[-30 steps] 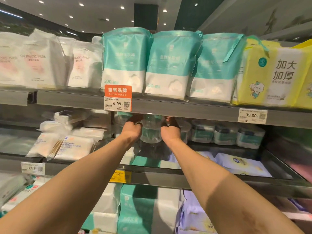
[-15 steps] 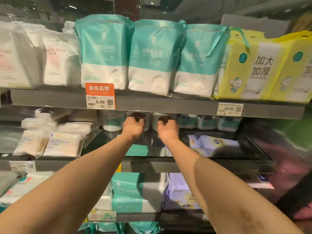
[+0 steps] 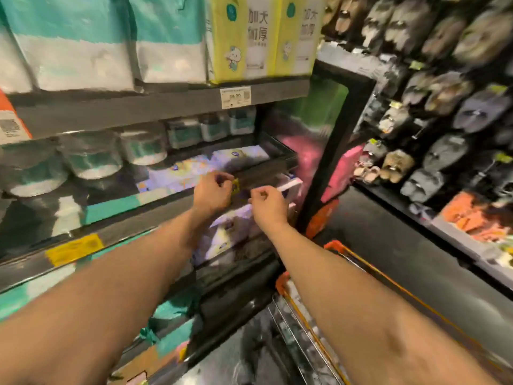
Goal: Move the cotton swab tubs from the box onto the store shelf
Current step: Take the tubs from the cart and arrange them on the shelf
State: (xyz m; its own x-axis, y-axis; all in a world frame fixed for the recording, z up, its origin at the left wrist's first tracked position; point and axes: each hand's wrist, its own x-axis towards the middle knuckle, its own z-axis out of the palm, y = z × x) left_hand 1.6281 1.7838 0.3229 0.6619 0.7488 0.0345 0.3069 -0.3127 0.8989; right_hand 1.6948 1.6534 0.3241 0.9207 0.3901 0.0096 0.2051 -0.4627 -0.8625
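Hovering at the front rail of the store shelf (image 3: pixel 122 232), both hands are bare of stock: the left hand (image 3: pixel 212 191) and right hand (image 3: pixel 268 202) show loosely curled fingers with no tub between them. A small yellow tag (image 3: pixel 236 186) sits just beside the left fingertips; blur prevents telling whether they touch it. 3 clear cotton swab tubs (image 3: pixel 91 159) stand upright in a row well to the left of the fingers and further back, presumably set deep so the front stays free for more. Smaller teal-banded tubs (image 3: pixel 213 127) sit above and behind the fingers. White-and-purple packs (image 3: pixel 230 229) lie directly under both hands. An orange-rimmed cart (image 3: pixel 347 254) is below and to the right of the right fingers; the box cannot be made out. Judgement: hands are between placements, empty so they can fetch the next tubs.
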